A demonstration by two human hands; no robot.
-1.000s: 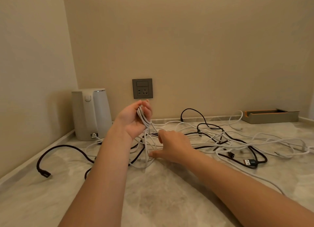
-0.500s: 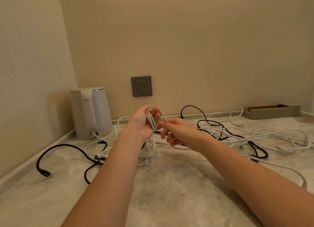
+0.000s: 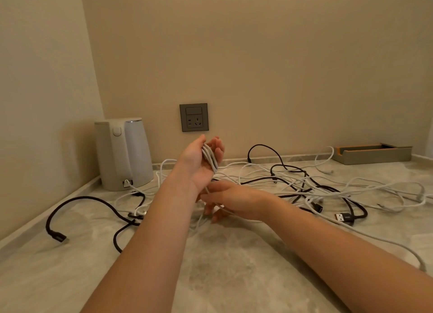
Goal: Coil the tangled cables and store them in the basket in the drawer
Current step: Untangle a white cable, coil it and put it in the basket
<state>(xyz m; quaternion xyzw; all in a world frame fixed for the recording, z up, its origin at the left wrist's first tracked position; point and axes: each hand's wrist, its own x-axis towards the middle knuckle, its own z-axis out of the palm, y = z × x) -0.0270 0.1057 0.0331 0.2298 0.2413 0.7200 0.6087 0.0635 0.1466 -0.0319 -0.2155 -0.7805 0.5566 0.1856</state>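
Left hand (image 3: 199,163) grips white cable loops (image 3: 209,159); right hand (image 3: 232,199) pinches one strand (image 3: 207,190); one kettle (image 3: 126,153) stands left.

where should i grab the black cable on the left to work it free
Set your grip just behind the plug of the black cable, coming from above. That end lies free on the counter, left of the tangle, so it should feed out without dragging others.
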